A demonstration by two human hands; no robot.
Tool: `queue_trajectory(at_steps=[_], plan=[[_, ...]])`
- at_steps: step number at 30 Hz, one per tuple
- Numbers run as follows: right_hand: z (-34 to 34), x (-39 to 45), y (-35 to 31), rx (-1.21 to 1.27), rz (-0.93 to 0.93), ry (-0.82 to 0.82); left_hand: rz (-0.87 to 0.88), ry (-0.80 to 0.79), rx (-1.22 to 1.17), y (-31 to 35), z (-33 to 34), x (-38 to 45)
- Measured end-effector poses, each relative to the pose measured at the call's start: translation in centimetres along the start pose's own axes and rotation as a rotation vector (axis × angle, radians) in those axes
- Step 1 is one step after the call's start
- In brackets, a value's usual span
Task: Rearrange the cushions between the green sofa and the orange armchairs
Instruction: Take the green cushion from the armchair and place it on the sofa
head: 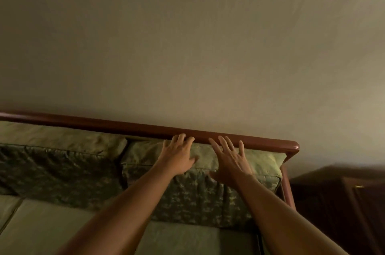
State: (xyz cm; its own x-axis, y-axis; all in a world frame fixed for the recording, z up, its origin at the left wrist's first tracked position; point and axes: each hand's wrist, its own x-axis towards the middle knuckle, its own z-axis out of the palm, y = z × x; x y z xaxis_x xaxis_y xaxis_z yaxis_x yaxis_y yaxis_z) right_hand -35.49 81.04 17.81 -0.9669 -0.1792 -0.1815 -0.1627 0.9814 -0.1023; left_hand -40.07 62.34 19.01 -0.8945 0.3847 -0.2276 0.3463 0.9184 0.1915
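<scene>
A green sofa with a reddish wooden back rail (125, 124) fills the lower half of the view. Its right back cushion (262, 163), pale green on top with a patterned front, leans against the rail. My left hand (179, 155) lies on the cushion's top edge, fingers curled over toward the rail. My right hand (229, 160) rests flat beside it, fingers spread on the same cushion top. A second back cushion (62, 150) stands to the left. No orange armchair is in view.
A plain beige wall (187, 46) rises right behind the sofa. A dark wooden cabinet (337, 198) stands close to the sofa's right end. Pale green seat cushions (52, 225) lie below my forearms.
</scene>
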Motion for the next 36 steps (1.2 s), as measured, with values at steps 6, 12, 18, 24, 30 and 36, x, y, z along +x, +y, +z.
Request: queue_trajectory(at_steps=[6,12,18,24,30,36], plan=[[5.6,2.3,-1.0,0.117,-0.048,-0.129,-0.044,-0.123,-0.041,-0.7,6.9,0.9],[7.0,-1.1,8.8,0.025,0.162,-0.102,-0.186,-0.064,-0.051,-8.4,7.4,-0.9],[6.0,-2.1,5.8,0.032,0.316,-0.137,-0.232,0.151,0.022,-7.1,5.8,-2.2],[5.2,-5.3,-0.4,0.071,0.268,-0.058,-0.08,0.231,-0.06,-4.5,6.3,-5.3],[5.3,-10.1,-4.5,0.195,0.29,-0.072,-0.052,0.228,-0.164,-3.0,7.7,-9.8],[9.7,-16.2,-6.8,0.197,0.296,-0.143,-0.123,0.11,-0.206,-1.6,13.0,-17.0]])
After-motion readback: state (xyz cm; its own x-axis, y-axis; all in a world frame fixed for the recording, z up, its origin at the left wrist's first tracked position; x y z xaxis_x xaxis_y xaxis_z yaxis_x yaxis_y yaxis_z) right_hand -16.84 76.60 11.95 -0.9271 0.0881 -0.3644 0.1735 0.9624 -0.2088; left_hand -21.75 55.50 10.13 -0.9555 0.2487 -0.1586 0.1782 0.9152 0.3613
